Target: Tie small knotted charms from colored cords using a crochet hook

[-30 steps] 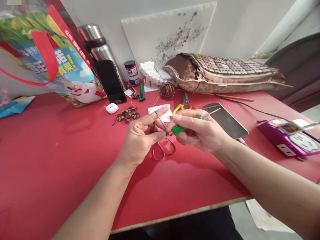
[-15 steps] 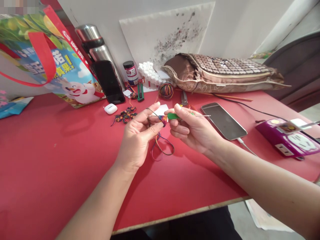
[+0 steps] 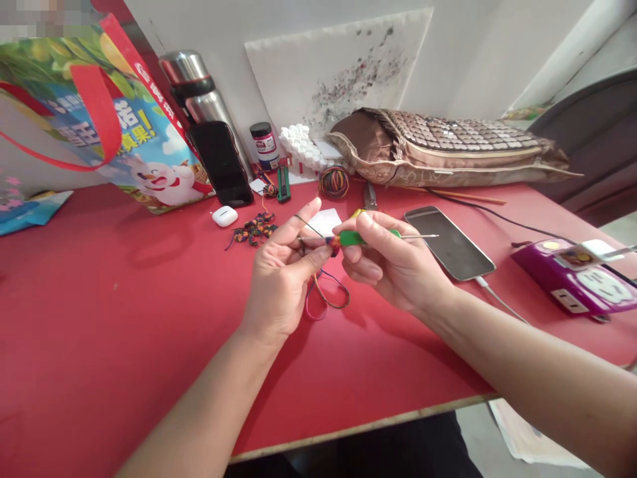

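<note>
My left hand (image 3: 286, 272) pinches a small multicoloured crochet piece (image 3: 334, 247) between thumb and fingers. A dark strand of yarn (image 3: 309, 226) runs over its raised index finger down to the piece. In my right hand (image 3: 385, 255) is a crochet hook with a green handle (image 3: 353, 238), a thin metal shaft showing at both ends. The hook's left end passes by the crochet piece toward my left fingers; whether it goes through a stitch I cannot tell. Loose yarn loops (image 3: 331, 299) hang below. Behind my left hand lies a colourful crocheted strip (image 3: 253, 229).
A yarn ball (image 3: 333, 182), a green cutter (image 3: 283, 184) and a white earbud case (image 3: 225, 216) lie behind the hands. To the right are a charging phone (image 3: 450, 242) and a purple power strip (image 3: 572, 275). A black phone (image 3: 223, 166) leans against a steel thermos (image 3: 206, 99).
The hook has shifted right, and more of its green handle and right-hand shaft shows. The whole view has moved slightly. Both hands keep their holds.
</note>
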